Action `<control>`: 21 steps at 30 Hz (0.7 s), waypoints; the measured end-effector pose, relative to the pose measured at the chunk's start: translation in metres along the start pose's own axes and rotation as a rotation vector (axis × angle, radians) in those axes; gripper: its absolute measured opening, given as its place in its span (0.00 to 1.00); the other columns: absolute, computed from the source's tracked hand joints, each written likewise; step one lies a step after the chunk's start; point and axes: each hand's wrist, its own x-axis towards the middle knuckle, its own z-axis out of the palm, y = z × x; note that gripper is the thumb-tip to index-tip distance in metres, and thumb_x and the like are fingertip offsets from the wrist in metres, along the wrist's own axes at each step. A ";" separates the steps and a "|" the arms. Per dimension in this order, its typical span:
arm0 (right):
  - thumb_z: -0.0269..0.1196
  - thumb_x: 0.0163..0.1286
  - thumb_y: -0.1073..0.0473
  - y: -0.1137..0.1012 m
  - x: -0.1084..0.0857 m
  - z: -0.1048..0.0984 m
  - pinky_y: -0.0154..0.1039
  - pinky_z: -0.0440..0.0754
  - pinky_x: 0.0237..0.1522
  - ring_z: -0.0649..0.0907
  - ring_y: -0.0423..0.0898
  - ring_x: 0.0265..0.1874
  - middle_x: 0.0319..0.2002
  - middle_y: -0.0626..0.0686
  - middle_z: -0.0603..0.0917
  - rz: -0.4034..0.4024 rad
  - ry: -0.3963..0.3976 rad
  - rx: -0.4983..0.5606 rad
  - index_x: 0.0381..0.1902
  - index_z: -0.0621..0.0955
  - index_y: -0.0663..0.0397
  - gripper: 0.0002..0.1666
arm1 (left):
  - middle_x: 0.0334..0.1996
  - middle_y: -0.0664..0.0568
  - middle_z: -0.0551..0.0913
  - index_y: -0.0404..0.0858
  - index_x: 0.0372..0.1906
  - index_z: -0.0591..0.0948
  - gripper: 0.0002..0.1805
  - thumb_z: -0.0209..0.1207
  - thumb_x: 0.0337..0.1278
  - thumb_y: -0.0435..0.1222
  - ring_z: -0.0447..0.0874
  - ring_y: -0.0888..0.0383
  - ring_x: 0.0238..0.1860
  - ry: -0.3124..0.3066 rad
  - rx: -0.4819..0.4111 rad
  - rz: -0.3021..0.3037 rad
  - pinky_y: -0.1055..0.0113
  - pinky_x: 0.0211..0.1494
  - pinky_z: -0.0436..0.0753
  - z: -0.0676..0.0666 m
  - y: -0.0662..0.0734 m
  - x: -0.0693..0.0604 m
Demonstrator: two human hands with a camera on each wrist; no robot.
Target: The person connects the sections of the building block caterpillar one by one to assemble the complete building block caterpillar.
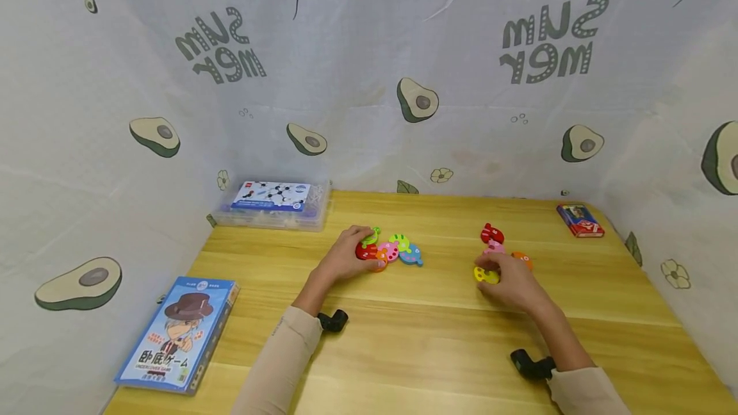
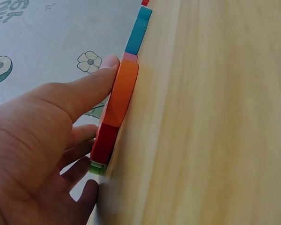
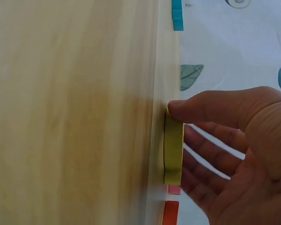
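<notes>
In the head view, my left hand [image 1: 347, 255] lies over the left group of flat animal-shaped pieces. Its thumb touches the orange piece [image 2: 122, 93], and its fingers reach the red piece [image 1: 366, 251] and the green piece [image 1: 371, 236]. A pink piece [image 1: 389, 250], a light-green piece [image 1: 399, 241] and a blue piece [image 1: 411, 255] adjoin on the right. My right hand [image 1: 512, 279] holds the yellow piece [image 1: 486, 275] between thumb and fingers, low at the tabletop. Beyond it are a pink piece [image 1: 494, 246], a red piece [image 1: 492, 234] and an orange piece [image 1: 523, 259].
A clear plastic case [image 1: 271, 205] with a blue-and-white label stands at the back left. The blue game box [image 1: 179, 335] lies at the front left. At the back right is a small red-and-blue box [image 1: 580, 220]. Printed cloth [image 1: 369, 69] encloses the wooden table [image 1: 403, 351].
</notes>
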 end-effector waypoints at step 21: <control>0.79 0.56 0.47 -0.004 -0.004 -0.010 0.41 0.76 0.37 0.78 0.53 0.39 0.43 0.62 0.83 0.162 -0.021 -0.079 0.57 0.82 0.70 0.39 | 0.77 0.48 0.66 0.44 0.74 0.73 0.45 0.72 0.53 0.58 0.61 0.46 0.78 0.050 0.029 -0.040 0.48 0.78 0.69 -0.006 0.002 -0.003</control>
